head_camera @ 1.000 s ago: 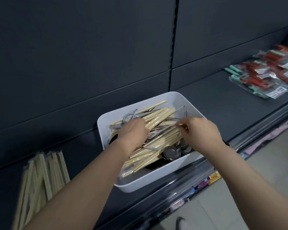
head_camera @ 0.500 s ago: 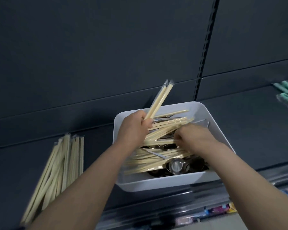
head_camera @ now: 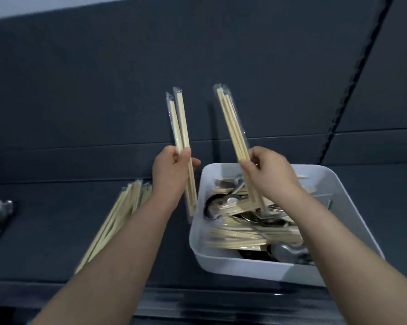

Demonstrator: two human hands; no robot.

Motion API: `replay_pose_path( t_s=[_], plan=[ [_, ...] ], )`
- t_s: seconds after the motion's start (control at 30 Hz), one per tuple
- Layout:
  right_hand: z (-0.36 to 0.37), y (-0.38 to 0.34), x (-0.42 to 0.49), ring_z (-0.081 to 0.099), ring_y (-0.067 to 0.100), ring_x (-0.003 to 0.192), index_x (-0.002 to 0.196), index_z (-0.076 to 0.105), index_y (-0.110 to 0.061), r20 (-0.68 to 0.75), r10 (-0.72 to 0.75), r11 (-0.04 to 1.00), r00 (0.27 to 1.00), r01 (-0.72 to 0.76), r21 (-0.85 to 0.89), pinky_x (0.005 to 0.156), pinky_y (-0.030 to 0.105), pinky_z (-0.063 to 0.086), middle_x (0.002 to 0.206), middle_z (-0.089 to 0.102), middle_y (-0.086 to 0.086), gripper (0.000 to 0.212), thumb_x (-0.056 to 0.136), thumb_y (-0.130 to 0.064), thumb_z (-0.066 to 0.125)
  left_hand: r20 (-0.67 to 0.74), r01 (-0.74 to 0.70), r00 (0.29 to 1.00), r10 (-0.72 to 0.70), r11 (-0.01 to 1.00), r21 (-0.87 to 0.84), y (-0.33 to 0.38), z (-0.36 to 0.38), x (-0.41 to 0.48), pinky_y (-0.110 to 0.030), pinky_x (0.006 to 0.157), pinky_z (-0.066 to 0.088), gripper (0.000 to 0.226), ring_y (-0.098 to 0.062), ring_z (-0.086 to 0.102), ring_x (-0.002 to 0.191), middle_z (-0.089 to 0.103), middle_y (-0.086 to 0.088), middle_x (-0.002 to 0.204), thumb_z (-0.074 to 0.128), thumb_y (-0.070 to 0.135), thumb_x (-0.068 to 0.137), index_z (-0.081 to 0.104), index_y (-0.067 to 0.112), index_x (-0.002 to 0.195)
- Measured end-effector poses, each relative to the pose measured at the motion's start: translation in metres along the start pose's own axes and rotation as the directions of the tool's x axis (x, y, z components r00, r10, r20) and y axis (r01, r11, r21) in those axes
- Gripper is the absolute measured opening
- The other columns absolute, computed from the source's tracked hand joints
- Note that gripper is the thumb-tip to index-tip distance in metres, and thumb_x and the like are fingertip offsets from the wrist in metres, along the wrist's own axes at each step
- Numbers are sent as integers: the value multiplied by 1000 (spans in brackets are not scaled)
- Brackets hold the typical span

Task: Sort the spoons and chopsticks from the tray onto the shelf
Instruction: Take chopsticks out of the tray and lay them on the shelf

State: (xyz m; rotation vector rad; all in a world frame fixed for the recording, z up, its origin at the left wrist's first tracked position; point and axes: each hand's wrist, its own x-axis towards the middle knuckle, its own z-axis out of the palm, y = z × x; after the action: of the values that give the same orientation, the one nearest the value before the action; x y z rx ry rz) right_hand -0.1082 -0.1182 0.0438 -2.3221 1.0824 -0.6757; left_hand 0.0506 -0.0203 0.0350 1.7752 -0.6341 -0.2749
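Both hands are up! The left hand [head_camera: 172, 171] grips two wrapped chopstick packs [head_camera: 180, 123], held nearly upright just left of the white tray [head_camera: 244, 266]. The right hand [head_camera: 271, 174] pinches another wrapped bundle [head_camera: 232, 123] above the tray, tilted left at the top. Down in the tray, loose chopsticks [head_camera: 251, 235] lie tangled with metal spoons [head_camera: 287, 250]. On the dark shelf [head_camera: 45, 231], left of the tray, lies a chopstick pile [head_camera: 118, 219].
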Motion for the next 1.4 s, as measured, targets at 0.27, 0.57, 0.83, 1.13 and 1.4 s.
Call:
replay_pose_path(
  t_s=[0.27,0.57,0.83,1.13,1.4],
  plan=[
    [107,-119,-5,53,26,80,77,49,-19,302,-69,997,951,57,46,65,29,35,72,51,-3,14,90,-24,55,23,172,983,-184,950,260,-81,-129,29,-31,57,46,32,-20,59,59,70,-5,71,60,29,93,60,1,78],
    [213,-146,-31,56,18,93,131,50,-11,455,146,988,878,-156,-17,73,24,46,118,60,9,38,95,-21,49,155,146,947,-282,807,573,-157,-194,38,-25,58,44,23,-12,56,69,58,2,80,60,34,92,58,12,99],
    [227,-157,-37,59,22,81,95,66,-18,412,152,924,898,18,-381,64,27,44,93,65,2,19,91,-22,48,261,-31,935,-239,679,734,-162,-203,47,-36,80,54,33,-18,60,95,63,-1,111,61,28,91,55,14,120],
    [151,-135,-42,56,26,102,102,65,-27,72,-110,814,991,132,-566,70,32,33,102,64,0,21,93,-28,46,409,-268,912,33,803,533,-97,-144,43,-34,85,53,12,-14,63,99,67,14,95,60,26,90,67,31,97],
    [58,-41,-66,58,22,106,107,66,-31,-66,83,787,994,-106,-607,78,32,44,107,66,-3,25,88,-22,53,592,-524,776,217,744,415,-25,-37,-2,-33,80,53,14,-13,65,90,70,13,87,60,20,87,70,28,93]
  ],
)
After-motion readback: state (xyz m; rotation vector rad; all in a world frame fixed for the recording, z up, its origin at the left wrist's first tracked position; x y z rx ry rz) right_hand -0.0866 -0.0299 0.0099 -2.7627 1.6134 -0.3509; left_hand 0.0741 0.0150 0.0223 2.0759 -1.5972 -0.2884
